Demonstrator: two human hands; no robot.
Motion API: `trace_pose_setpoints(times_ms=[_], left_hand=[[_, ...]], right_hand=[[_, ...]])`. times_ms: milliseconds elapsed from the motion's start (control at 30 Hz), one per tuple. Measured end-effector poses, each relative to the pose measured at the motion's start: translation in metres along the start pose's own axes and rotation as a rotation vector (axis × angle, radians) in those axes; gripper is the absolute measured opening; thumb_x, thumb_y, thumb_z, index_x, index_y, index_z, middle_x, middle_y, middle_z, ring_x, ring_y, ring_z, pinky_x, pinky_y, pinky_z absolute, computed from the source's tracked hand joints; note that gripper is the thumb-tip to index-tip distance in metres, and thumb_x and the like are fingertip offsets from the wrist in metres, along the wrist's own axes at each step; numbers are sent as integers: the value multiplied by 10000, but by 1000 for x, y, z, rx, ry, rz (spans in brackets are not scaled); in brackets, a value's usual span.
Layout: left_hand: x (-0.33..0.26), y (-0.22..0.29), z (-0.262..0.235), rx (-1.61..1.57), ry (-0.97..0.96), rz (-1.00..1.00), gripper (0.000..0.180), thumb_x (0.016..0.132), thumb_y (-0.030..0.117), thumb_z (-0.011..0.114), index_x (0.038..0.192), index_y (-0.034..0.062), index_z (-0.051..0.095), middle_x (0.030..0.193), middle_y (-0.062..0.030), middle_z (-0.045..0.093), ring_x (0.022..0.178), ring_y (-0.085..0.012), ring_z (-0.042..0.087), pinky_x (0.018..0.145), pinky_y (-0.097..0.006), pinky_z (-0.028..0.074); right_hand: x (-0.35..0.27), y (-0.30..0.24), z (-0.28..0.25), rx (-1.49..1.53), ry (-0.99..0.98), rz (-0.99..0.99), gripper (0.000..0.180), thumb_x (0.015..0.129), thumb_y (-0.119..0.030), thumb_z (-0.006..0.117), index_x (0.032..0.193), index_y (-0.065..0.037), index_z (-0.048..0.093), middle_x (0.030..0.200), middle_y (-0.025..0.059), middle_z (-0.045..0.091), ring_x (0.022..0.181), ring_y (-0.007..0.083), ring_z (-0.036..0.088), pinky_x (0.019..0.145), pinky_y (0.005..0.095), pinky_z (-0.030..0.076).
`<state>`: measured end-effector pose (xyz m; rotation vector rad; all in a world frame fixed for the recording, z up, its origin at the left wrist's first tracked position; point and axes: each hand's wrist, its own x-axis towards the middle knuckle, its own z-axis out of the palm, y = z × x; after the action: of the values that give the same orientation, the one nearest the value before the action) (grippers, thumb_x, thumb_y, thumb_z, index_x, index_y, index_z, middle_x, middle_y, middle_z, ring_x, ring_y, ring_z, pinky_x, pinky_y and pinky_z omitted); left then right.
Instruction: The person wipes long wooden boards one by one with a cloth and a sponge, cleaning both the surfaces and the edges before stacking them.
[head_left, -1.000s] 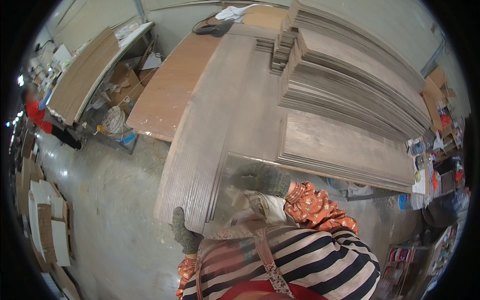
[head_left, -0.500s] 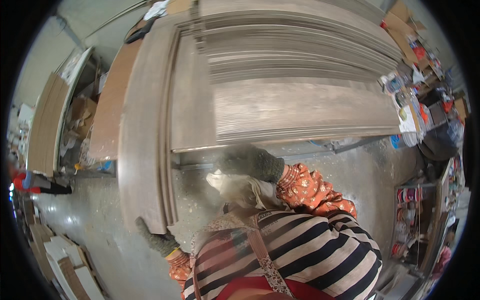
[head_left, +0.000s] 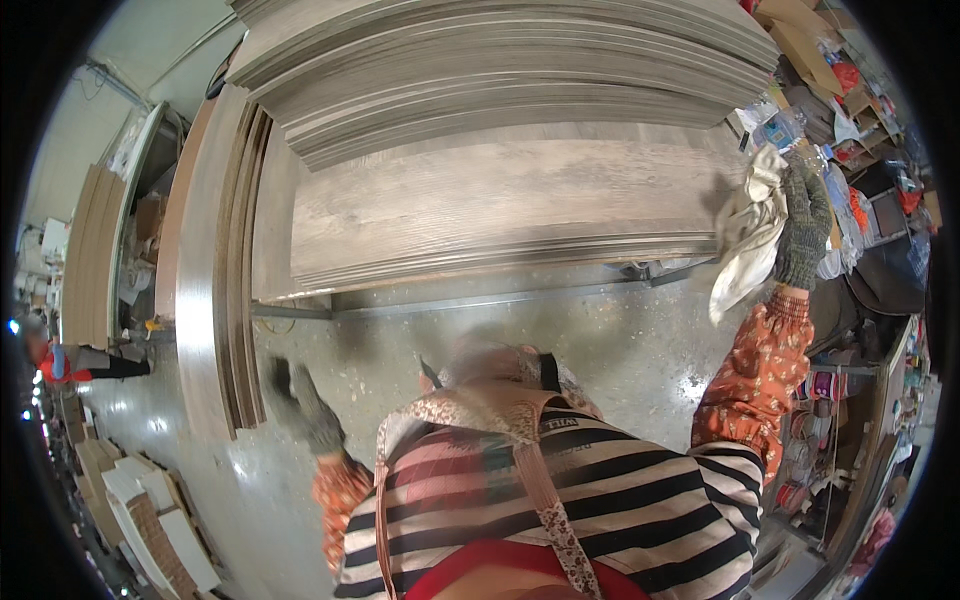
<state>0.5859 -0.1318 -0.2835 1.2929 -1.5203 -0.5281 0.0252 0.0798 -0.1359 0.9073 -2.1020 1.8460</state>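
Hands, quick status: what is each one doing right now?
Left hand: gloved, blurred, holding nothing visible; open or closed cannot be told.
Right hand: gloved, closed on a pale cloth at the board stack.

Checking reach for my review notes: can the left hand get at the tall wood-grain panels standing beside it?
Probably yes: the gloved left hand hangs free just beside the upright panels, with nothing between them.

A tall stack of long grey-brown wood-grain boards (head_left: pixel 500 90) fills the upper middle. Tan flat panels (head_left: pixel 88 250) stand on edge at far left. Pale cut offcuts (head_left: pixel 150 520) lie on the grey concrete floor (head_left: pixel 620 340). Cluttered metal shelving (head_left: pixel 860 400) lines the right side
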Motion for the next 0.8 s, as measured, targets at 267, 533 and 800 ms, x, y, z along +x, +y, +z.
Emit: trace_pose_setpoints(times_ms=[267, 533, 800], left_hand=[[90, 6, 102, -368, -268, -222, 515, 905, 223, 606, 1308, -53, 443, 1246, -146, 517, 1060, -215, 538, 913, -313, 440], [77, 11, 132, -325, -48, -156, 505, 880, 228, 629, 1273, -51, 478, 1172, -142, 551, 964, -210, 544, 810, -312, 460], [76, 15, 133, -335, -57, -168, 527, 903, 271, 610, 1299, -38, 450, 1155, -150, 544, 917, -200, 553, 757, -298, 472]], right_hand=[[-20, 101, 27, -143, -148, 233, 419, 861, -274, 653, 1224, -88, 561, 1112, 130, 614, 1000, 269, 590, 881, 389, 467], [-132, -27, 186, -413, -680, -303, 91, 808, -125, 582, 843, -44, 604, 1061, 153, 563, 933, 226, 561, 830, 408, 466], [-204, -80, 289, -441, -817, -890, 513, 887, -299, 461, 1365, -114, 438, 1331, 133, 486, 1170, 292, 510, 1029, 504, 356]])
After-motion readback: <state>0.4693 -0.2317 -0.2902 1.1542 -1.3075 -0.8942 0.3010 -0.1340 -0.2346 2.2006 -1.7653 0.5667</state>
